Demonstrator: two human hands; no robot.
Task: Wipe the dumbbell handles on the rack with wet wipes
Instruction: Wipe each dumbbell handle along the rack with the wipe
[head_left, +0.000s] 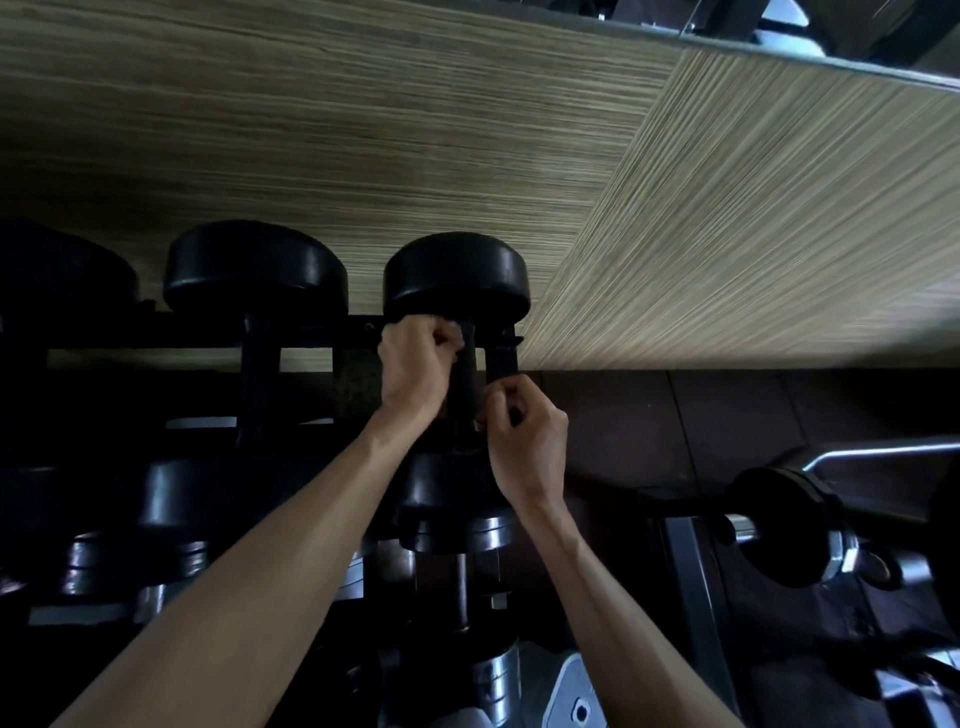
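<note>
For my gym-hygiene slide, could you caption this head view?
Both hands, left and right, curl around the handle of the rightmost top-row dumbbell on the rack.

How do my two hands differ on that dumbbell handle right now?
The left hand grips the far end of the handle, by the dumbbell head; the right hand pinches at its near end. The left is higher in view, the right lower. Both have curled fingers.

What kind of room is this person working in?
Most likely a gym's weights area: black dumbbells sit in rows on a dark rack, with dark flooring and another weight machine nearby.
</note>
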